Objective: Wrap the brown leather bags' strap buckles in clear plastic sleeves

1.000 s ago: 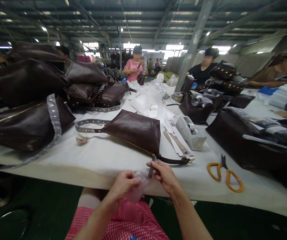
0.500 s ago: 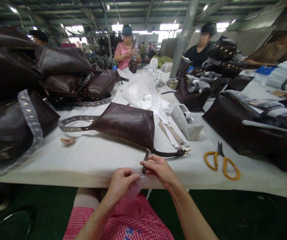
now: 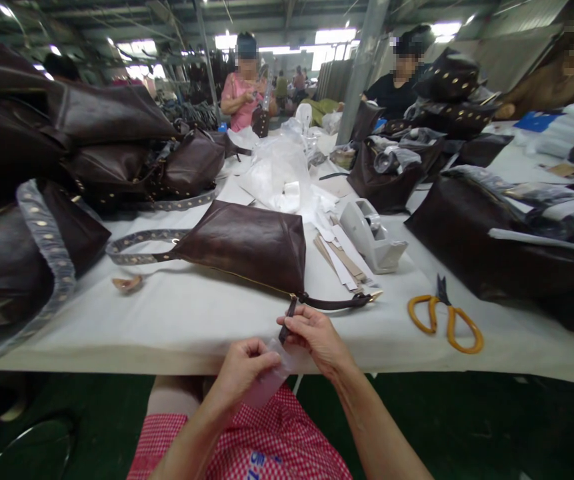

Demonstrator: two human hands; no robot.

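A dark brown leather handbag (image 3: 251, 243) lies on its side on the white-covered table, its zipper edge toward me. My right hand (image 3: 311, 333) pinches the leather zipper pull (image 3: 289, 321) that hangs from the bag's near right corner. In my left hand (image 3: 247, 363), between thumb and fingers, is a small clear plastic sleeve (image 3: 267, 383). Its upper end meets the lower tip of the pull; whether the tip is inside I cannot tell. The bag's short strap (image 3: 337, 304) stretches right, and its wrapped, studded strap (image 3: 141, 247) loops out to the left.
Orange-handled scissors (image 3: 444, 317) lie at the right, near a tape dispenser (image 3: 374, 237) and paper strips (image 3: 341, 257). Piled brown bags (image 3: 111, 127) stand at the left, another large bag (image 3: 471, 240) at the right. Plastic bags (image 3: 287, 167) heap behind. Co-workers (image 3: 241, 97) are across the table.
The plastic sleeve has come up to the lower end of the zipper pull and now meets it. Both hands keep their grips. The view has shifted slightly.
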